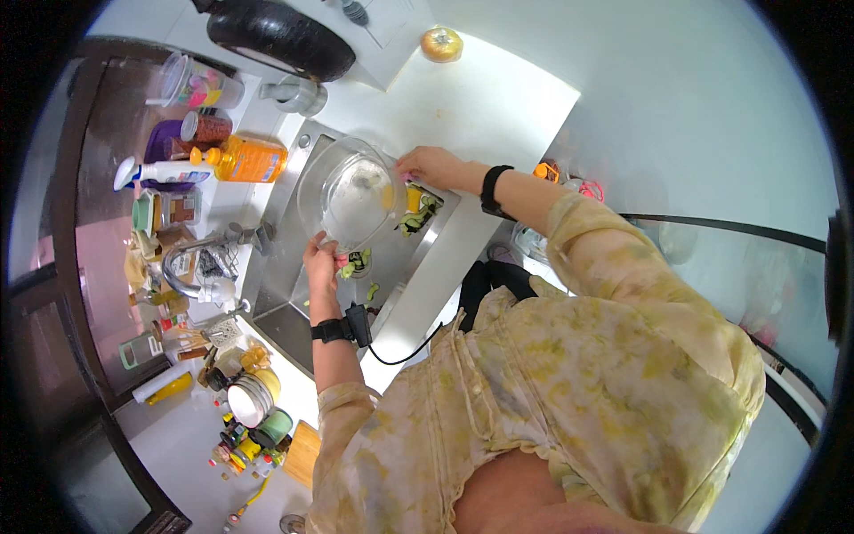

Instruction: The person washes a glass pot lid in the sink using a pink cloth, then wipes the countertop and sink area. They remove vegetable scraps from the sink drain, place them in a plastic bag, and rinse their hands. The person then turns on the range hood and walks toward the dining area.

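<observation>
A clear, see-through bowl point(353, 193) is held over the stainless steel sink point(280, 294) between both hands. My left hand point(322, 259) grips the bowl's near left rim, its fingers partly hidden. At the bowl's far right edge is my right hand point(432, 167), fingers bent at the rim. Green peelings point(417, 219) and a yellow piece point(413, 198) lie in the sink's right corner, just under the bowl's edge. More green scraps point(357, 262) lie at the drain beside my left hand. Whether the bowl holds water cannot be told.
A curved metal faucet point(177, 263) stands left of the sink. Behind it are an orange soap bottle point(250, 159), a white spray bottle point(167, 172) and jars. A stone mortar point(300, 97) and black wok point(280, 40) are farther back. Stacked bowls point(250, 400) sit lower left; a wrapped round fruit point(442, 45) lies on the counter.
</observation>
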`<state>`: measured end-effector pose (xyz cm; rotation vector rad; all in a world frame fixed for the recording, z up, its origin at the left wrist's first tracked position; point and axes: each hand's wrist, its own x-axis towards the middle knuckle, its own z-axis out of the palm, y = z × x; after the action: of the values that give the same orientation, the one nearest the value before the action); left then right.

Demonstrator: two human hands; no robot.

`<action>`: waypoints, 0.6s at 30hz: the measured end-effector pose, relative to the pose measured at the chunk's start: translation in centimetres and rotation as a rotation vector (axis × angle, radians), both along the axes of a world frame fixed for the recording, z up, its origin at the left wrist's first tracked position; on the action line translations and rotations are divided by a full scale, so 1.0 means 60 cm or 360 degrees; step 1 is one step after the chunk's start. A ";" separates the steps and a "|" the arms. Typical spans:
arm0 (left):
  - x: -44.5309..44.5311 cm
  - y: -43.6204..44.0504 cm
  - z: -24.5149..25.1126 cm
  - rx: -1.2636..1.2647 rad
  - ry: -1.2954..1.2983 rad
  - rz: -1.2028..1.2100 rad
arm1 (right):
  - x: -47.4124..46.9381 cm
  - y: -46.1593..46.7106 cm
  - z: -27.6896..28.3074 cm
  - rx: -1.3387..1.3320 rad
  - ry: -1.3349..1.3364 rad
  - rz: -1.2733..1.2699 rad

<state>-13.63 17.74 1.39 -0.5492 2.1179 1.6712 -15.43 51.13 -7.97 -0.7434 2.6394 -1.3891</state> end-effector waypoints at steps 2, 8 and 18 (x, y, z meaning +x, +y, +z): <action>0.011 -0.020 -0.001 0.0067 -0.0011 0.0063 | -0.014 0.035 0.033 -0.0174 0.0362 -0.0189; 0.024 -0.044 -0.012 0.0073 -0.0001 0.0237 | -0.113 0.084 0.011 0.0247 0.0596 -0.1072; -0.033 0.019 -0.020 0.0092 0.0053 0.0156 | -0.059 0.075 0.057 0.0097 0.0296 -0.0170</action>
<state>-15.64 18.88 0.17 -0.6208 2.0889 1.8009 -18.99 55.61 -4.52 -0.7703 2.8894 -1.3168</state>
